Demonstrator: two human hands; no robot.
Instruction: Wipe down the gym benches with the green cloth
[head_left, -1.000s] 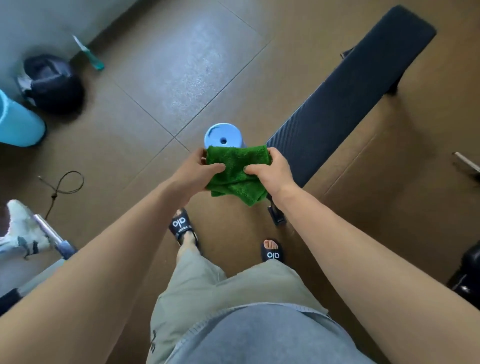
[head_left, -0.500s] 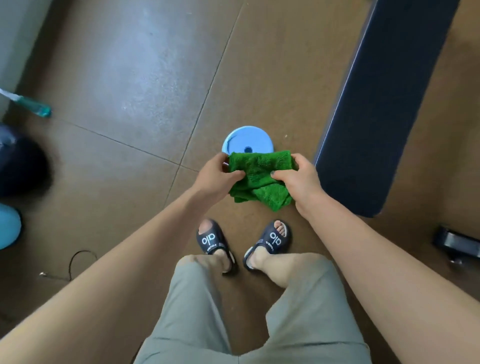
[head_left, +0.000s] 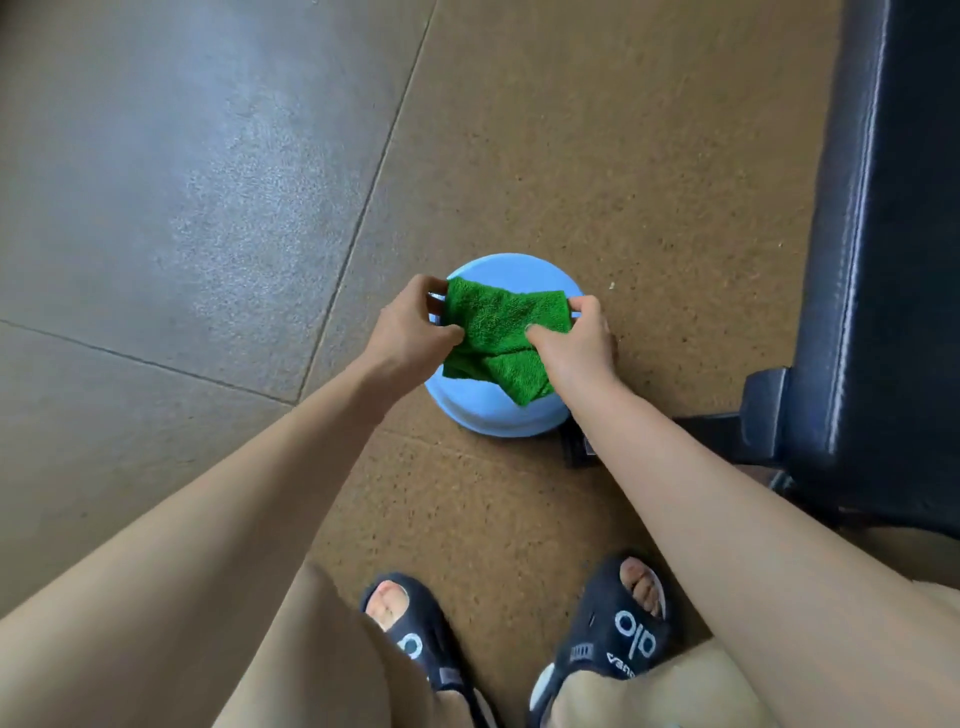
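Plainly, both the left hand and right hand pinch the green cloth over a blue, seemingly round object, while the bench runs lengthwise along the right hand's side, nearer that arm.

Fluffy terry green cloth; glossy bench
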